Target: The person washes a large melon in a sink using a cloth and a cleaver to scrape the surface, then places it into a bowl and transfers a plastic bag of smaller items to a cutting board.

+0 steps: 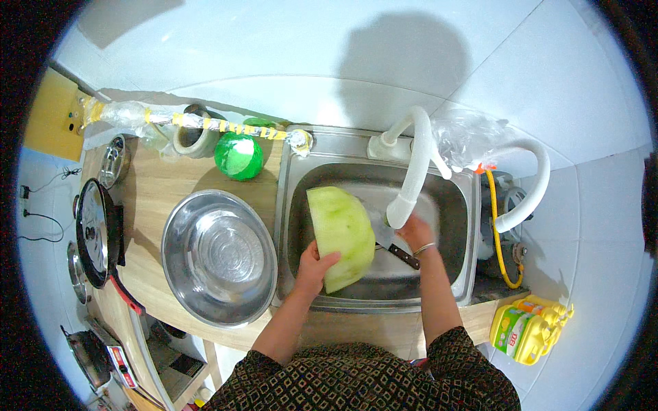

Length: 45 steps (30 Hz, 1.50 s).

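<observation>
My left hand holds a large pale-green piece of melon, seemingly peeled, by its lower left edge over the stainless steel sink. Under the spout of the white faucet is my right hand; the spout partly hides its fingers, and I cannot tell whether they hold anything. A knife with a dark riveted handle lies in the basin between the melon and my right wrist, its blade partly hidden. To the left of the sink, a wide metal bowl stands on the wooden counter.
Behind the bowl are a green round object and a stone mortar. A lidded pan stands far left. Right of the sink are a yellow hose and a white curved pipe, with yellow jugs lower down.
</observation>
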Available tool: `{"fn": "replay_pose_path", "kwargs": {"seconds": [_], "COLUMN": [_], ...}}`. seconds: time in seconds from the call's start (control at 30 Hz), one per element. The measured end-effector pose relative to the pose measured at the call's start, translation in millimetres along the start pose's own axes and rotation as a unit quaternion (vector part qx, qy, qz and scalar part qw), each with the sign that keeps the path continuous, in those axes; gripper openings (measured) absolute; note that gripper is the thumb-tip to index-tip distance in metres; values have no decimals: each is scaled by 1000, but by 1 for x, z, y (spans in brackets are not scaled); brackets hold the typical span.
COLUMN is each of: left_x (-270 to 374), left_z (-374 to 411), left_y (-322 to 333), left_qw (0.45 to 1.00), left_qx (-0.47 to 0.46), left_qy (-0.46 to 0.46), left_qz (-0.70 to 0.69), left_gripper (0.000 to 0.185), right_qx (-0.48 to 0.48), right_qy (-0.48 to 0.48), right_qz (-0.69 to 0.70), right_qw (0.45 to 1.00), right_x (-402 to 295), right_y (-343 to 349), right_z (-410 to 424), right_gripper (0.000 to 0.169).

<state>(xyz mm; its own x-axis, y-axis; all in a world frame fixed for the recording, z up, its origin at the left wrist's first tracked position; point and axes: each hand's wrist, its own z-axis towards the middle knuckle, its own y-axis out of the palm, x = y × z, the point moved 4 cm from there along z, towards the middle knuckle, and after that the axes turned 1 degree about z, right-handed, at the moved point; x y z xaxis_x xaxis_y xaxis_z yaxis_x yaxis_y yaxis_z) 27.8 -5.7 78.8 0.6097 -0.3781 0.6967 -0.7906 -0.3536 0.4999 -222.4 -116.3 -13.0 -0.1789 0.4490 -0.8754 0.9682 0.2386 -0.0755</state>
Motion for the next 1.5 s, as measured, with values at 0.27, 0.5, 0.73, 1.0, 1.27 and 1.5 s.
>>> {"fn": "replay_pose_path", "kwargs": {"seconds": [0.27, 0.5, 0.73, 1.0, 1.27, 1.5], "left_x": [-2, -17, -16, -22, -26, -19], "left_z": [-1, 13, 15, 18, 9, 0], "left_y": [-2, 11, 17, 12, -3, 0], "left_qw": [995, 989, 985, 989, 992, 993], "left_qx": [-49, -107, -112, -86, -42, -3], "left_qy": [-40, -65, -85, -81, -80, -67], "left_qz": [-81, -73, -97, -91, -84, -98], "left_gripper": [43, 48, 44, 41, 38, 41], "right_qx": [128, 224, 261, 91, -53, -132], "right_qy": [-65, -97, -100, -107, -315, 30], "right_qz": [444, 351, 343, 3, -377, 44], "right_qw": [884, 904, 897, 990, 869, 990], "right_x": [-137, -166, -172, -127, -114, -58], "right_y": [-30, -18, -14, 40, 125, 99], "right_z": [30, 25, 21, 0, -1, 54], "right_gripper": [37, 28, 25, 20, 32, 33]}}
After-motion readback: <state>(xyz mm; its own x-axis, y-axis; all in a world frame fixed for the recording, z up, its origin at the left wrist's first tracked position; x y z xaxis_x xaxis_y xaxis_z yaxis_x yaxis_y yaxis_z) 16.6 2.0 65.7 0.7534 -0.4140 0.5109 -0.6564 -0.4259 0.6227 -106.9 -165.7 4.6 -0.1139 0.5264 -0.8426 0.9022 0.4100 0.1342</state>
